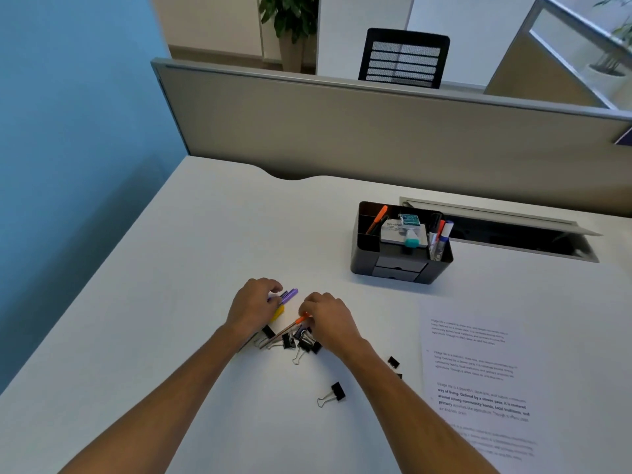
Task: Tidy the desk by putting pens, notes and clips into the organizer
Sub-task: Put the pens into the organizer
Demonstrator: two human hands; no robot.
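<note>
My left hand point(253, 306) curls over purple markers point(290, 294) and a yellow one point(278, 312) on the white desk. My right hand point(327, 319) pinches the orange end of a thin pen point(286, 329) that lies slanted across a cluster of black binder clips point(301, 341). One more clip point(333, 394) lies alone nearer to me, and another clip point(393, 362) sits beside my right forearm. The dark organizer point(362, 258) stands at the back right; it holds an orange pen point(377, 218), a note pad, a teal item and markers point(441, 236).
Printed sheets point(478, 378) lie to the right of my right arm. Behind the organizer a cable slot point(513, 234) stands open with its lid raised. A grey partition point(342, 131) bounds the desk's far edge, and the desk's left edge runs along a blue wall.
</note>
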